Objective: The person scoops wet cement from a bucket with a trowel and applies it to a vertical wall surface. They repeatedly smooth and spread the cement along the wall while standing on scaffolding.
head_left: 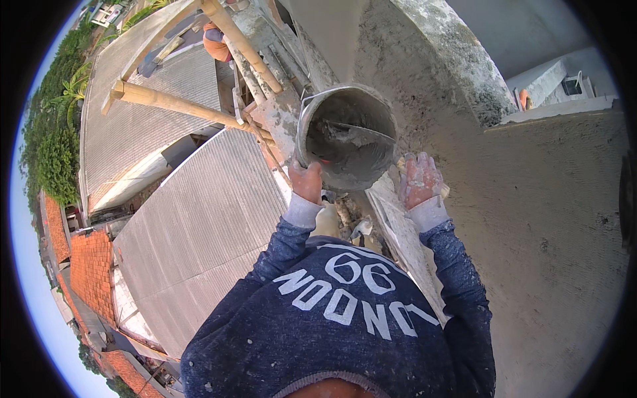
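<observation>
A grey, cement-smeared bucket with wet mortar inside hangs in front of me, its wire handle lying across the mouth. My left hand grips the bucket's near rim. My right hand, caked in pale cement, is closed on a small yellowish tool or sponge just right of the bucket, against the grey rendered wall. Both arms wear dark blue sleeves with grey cuffs.
Bamboo scaffold poles cross at the upper left. Far below lie corrugated grey roofs and orange tiled roofs. Another person in orange is at the top. A narrow plank runs under my right arm.
</observation>
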Demonstrator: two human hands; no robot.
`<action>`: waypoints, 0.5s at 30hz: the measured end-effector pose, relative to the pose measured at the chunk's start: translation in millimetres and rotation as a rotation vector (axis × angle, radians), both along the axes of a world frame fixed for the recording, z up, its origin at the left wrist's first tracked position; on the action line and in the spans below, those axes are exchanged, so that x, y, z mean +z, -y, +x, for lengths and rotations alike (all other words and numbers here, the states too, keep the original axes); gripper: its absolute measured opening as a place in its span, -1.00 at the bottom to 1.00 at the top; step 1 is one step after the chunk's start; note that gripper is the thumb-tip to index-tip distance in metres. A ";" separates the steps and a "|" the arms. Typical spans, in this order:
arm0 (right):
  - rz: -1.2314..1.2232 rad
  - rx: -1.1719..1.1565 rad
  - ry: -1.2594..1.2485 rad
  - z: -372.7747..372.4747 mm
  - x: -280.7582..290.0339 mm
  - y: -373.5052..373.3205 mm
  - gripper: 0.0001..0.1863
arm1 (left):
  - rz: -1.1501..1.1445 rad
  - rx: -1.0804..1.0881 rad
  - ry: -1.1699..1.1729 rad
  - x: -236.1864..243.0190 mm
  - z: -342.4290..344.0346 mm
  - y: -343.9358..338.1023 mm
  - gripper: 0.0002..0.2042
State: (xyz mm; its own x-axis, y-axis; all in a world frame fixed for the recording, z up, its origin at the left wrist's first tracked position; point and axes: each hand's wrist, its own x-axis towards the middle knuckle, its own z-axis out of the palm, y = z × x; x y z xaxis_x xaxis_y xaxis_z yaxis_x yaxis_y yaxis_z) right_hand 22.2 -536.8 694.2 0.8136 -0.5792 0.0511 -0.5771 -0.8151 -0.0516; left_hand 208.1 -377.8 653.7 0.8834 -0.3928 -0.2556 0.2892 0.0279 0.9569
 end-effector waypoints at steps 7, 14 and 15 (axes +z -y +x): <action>0.034 -0.068 0.075 32.7 -41.2 -9.1 -0.73 | 0.099 -0.083 0.243 -9.4 2.9 2.5 -0.46; 0.627 0.039 -0.029 -11.0 -39.6 -22.3 -0.63 | 0.077 -0.039 0.323 -16.3 11.2 -1.4 -0.47; 0.387 0.111 -0.139 -21.8 -35.5 -14.0 -0.62 | 0.081 -0.034 0.330 -14.6 10.8 -1.1 -0.47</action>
State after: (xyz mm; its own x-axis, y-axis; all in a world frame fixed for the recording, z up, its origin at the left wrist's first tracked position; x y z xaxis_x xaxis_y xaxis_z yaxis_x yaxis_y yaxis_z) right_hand 0.4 -522.8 658.7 0.8560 -0.4425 -0.2673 -0.5098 -0.8084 -0.2943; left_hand 219.0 -376.8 639.1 0.9102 -0.4139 0.0100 -0.0367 -0.0567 0.9977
